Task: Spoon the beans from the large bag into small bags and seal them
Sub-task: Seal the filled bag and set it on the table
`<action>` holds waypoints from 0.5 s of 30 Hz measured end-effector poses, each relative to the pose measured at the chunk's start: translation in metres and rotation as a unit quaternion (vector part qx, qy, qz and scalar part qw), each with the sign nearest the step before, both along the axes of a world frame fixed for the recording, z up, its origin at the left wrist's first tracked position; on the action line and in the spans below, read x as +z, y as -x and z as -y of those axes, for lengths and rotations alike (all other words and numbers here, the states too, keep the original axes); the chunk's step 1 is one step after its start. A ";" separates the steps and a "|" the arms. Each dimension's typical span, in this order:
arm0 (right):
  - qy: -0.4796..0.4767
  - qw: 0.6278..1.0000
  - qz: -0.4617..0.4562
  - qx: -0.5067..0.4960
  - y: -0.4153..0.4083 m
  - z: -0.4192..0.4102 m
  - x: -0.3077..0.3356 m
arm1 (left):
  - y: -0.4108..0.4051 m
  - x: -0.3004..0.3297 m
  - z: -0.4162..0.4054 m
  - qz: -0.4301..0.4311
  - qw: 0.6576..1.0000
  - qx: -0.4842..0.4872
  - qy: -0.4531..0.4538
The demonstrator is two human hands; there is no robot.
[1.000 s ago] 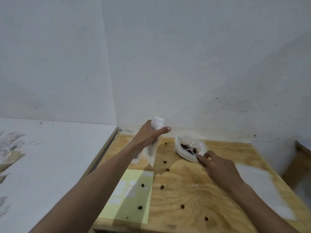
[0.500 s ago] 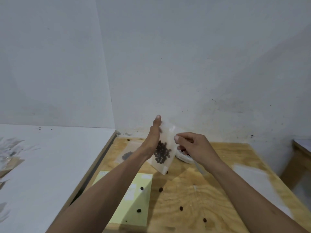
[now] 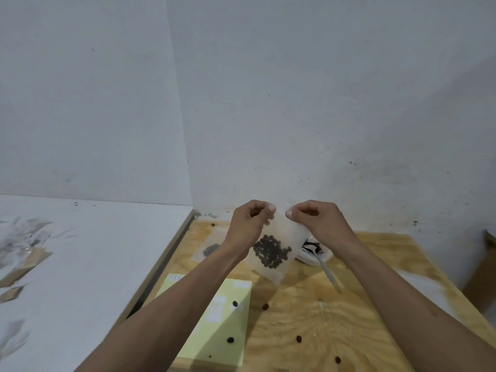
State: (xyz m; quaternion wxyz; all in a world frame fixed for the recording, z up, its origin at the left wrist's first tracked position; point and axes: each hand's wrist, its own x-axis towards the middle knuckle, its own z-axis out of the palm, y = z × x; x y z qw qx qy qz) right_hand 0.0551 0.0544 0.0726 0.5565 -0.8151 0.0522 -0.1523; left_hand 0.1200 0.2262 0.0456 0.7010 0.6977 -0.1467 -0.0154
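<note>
A small clear bag (image 3: 279,245) with a cluster of dark beans in its lower half hangs in the air above the wooden table (image 3: 322,318). My left hand (image 3: 248,224) pinches its top left corner and my right hand (image 3: 319,222) pinches its top right corner. Behind the bag, partly hidden by my right wrist, the large bag (image 3: 315,253) lies open on the table with beans inside. A white plastic spoon (image 3: 327,271) rests with its bowl in the large bag and its handle pointing toward me. Another small bag with beans (image 3: 210,249) lies flat behind my left forearm.
Several loose beans (image 3: 265,306) are scattered over the table and on a pale yellow sheet (image 3: 214,323) at the front left. A white counter (image 3: 80,264) adjoins the table's left edge. Walls close off the back.
My right hand let go of the spoon, which now lies in the large bag, and came up to the small bag's top. My left hand shifted its grip to the top corner.
</note>
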 end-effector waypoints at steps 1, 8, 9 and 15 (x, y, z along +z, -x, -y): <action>0.007 1.000 -0.003 0.007 -0.001 0.000 0.002 | 0.001 0.000 -0.001 0.003 1.000 0.002 0.001; 0.070 0.996 -0.023 0.045 -0.007 -0.014 0.005 | 0.008 0.004 -0.010 -0.008 1.000 -0.014 0.012; 0.079 0.996 -0.024 0.042 -0.008 -0.017 0.004 | 0.008 0.004 -0.013 -0.013 1.000 -0.012 0.014; 0.079 0.994 -0.042 0.055 -0.010 -0.034 -0.002 | 0.007 0.000 -0.024 -0.039 0.999 0.031 0.005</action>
